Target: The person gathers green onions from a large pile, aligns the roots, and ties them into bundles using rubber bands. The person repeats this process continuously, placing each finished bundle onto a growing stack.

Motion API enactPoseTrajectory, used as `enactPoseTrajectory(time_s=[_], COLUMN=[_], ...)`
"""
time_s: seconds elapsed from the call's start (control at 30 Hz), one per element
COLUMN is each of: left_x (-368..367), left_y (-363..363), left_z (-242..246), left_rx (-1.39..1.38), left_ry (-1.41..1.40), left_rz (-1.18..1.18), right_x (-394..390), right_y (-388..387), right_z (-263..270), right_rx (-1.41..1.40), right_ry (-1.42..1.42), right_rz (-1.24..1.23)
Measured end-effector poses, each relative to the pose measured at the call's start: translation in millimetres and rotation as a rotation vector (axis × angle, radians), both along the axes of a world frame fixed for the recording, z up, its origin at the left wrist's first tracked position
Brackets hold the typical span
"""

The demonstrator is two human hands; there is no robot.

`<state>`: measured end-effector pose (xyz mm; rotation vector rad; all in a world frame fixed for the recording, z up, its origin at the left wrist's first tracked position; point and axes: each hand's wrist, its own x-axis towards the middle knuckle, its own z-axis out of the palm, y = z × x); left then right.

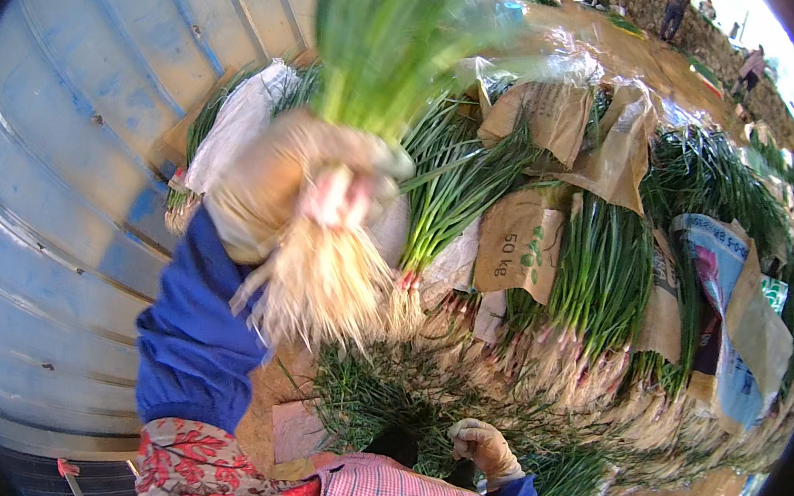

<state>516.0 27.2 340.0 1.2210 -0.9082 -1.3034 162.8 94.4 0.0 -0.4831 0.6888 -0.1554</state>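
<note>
My left hand [268, 171], in a pale work glove, is raised and blurred. It grips a bunch of spring onions [342, 199] by the reddish-white bulbs. Long pale roots hang towards me, and the green leaves fan out away at the top of the view. Low in the view, by the checked apron [406, 494], my right hand [484, 449] is curled into a loose fist in a similar glove. Nothing shows in its fingers. Behind the raised bunch, a smaller bunch of spring onions [450, 200] lies on whitish sacking.
Rows of spring onions [604, 278] lie to the right, partly under brown paper sacks [518, 243] and a blue printed sack [723, 317]. Loose green trimmings [374, 386] cover the ground before me. A blue corrugated metal wall [54, 188] stands at left. Several people are in the far distance.
</note>
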Motion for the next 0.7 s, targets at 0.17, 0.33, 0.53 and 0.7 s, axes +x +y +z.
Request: enactPoseTrajectory(time_s=[0.17,0.33,0.53,0.7], left_x=[94,194,223,223], left_y=[-18,-16,-5,3], left_z=[-11,-179,-282,-252], left_rx=[-0.107,0.411,0.768,0.595], left_ry=[-0.076,-0.223,-0.029,-1.058], left_rz=[0.237,0.218,0.176,0.42], right_x=[25,29,23,24], right_y=[4,19,19,19], right_z=[-10,-34,-31,-29], right_rx=[-0.02,0.008,0.03,-0.53], right_ry=[0.108,0.194,0.268,0.391], right_rz=[-0.056,-0.114,-0.083,0.093])
